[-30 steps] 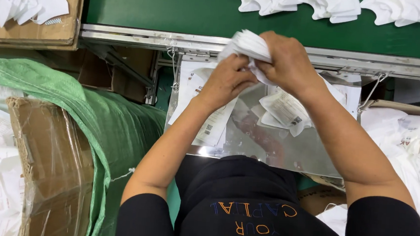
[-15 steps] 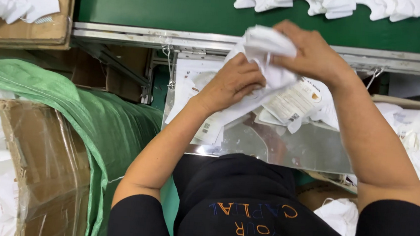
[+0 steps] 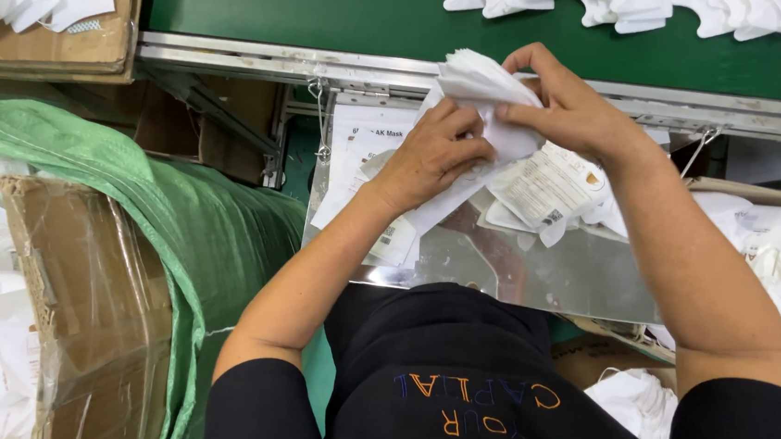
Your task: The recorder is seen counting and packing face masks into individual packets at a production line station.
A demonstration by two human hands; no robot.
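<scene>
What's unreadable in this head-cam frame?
- White mask stack: how many, hidden by the left hand and right hand gripping it.
- Masks on the green belt: cut off by the top edge.
- Steel tray: near part hidden by the person's torso.
- Box of masks: cut off at the top-left corner.

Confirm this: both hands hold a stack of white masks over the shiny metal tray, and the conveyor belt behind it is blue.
Not quite: the head view shows the conveyor belt is green. The left hand and right hand do hold the white masks over the shiny metal tray.
</scene>
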